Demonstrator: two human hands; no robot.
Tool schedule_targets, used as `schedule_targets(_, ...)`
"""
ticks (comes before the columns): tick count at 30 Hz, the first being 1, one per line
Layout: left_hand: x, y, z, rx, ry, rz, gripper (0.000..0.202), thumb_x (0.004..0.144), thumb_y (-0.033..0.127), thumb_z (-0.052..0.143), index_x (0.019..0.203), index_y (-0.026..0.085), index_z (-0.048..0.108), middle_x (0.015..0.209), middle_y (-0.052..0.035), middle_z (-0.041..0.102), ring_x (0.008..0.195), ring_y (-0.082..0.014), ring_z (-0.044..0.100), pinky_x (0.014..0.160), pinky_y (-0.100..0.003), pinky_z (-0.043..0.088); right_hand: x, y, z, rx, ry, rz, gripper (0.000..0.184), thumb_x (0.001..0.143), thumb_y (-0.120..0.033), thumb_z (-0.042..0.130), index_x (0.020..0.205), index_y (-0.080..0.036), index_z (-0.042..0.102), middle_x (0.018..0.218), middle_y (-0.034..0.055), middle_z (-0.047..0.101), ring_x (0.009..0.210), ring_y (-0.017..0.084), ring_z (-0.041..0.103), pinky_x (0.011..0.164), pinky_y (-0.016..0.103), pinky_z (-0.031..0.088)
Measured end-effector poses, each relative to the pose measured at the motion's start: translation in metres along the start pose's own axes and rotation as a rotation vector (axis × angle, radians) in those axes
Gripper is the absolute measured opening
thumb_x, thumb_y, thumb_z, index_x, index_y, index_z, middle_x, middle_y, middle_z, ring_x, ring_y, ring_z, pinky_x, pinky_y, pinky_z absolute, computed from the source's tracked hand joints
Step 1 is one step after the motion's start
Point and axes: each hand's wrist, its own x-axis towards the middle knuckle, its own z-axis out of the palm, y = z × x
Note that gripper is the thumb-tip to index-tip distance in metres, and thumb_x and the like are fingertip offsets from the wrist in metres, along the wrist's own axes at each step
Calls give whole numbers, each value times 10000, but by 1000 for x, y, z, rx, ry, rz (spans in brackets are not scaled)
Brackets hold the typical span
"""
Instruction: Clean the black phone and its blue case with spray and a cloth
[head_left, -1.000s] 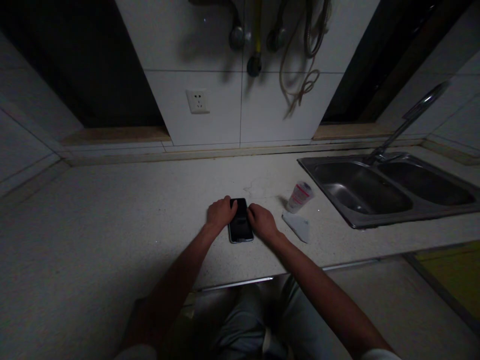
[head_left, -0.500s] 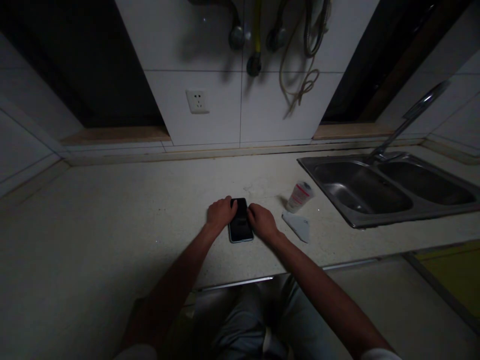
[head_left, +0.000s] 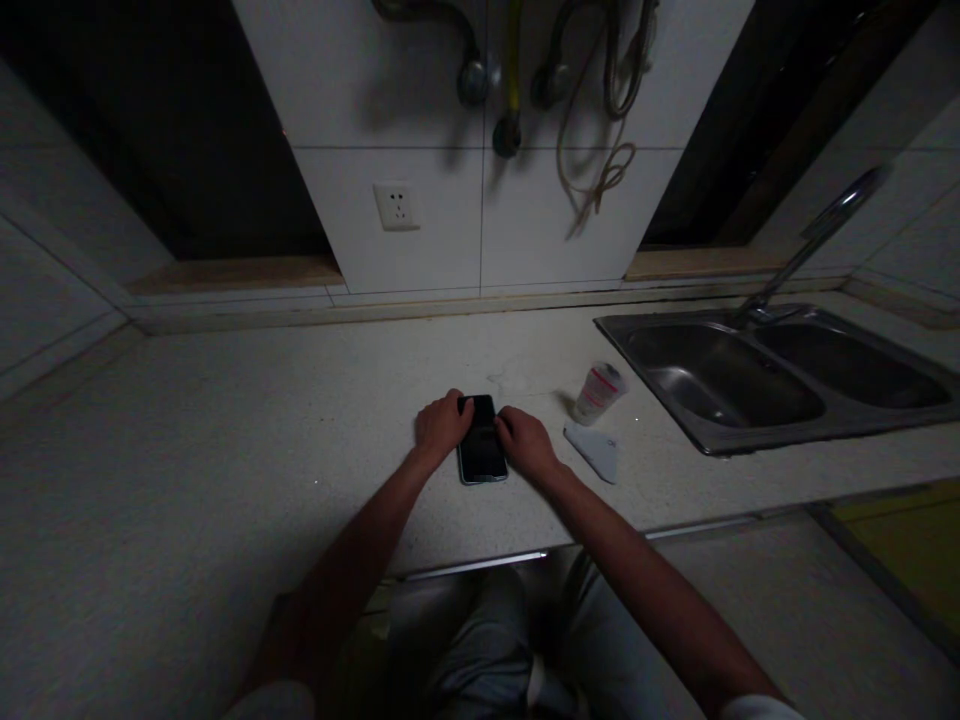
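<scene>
A dark smartphone (head_left: 482,450) with a pale edge lies face up on the speckled worktop (head_left: 315,400). My left hand (head_left: 441,425) grips its upper left side, the thumb over the screen's edge. At the upper right side is my right hand (head_left: 525,440), fingers curled in and fingertips against the phone's edge. What the right fingertips pinch, if anything besides the phone, is too small to make out. Right of that hand lies a flat grey-white piece (head_left: 594,452) with a slanted side. Just behind it stands a clear plastic cup (head_left: 598,393) with red print.
A steel double sink (head_left: 712,370) with a tall tap (head_left: 817,235) is set into the worktop at the right. Pipes and hoses (head_left: 510,110) and a tied cord (head_left: 600,185) hang on the tiled wall, near a socket (head_left: 396,206). The worktop's front edge (head_left: 480,565) runs before my legs.
Both hands stay at the phone in nearly the same place. The view has shifted very slightly; nothing else has visibly moved.
</scene>
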Motion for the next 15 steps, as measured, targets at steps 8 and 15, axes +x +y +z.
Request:
schedule_targets(8, 18, -7, 22, -775, 188, -172, 186, 929, 370, 510, 961, 202, 584, 925, -52, 700, 826, -177, 658, 743, -281, 491, -2, 14, 2, 439, 32, -72, 348, 951, -414, 508, 1139, -164, 661, 920, 54, 720, 801, 176, 632, 736, 272, 456)
schedule_targets(15, 27, -12, 32, -1037, 471, -306, 166, 917, 365, 492, 937, 205, 533, 961, -50, 660, 909, -156, 638, 857, -278, 499, -4, 15, -3, 526, -47, -133, 431, 975, -490, 439, 953, -172, 729, 815, 27, 715, 768, 177, 634, 723, 274, 461)
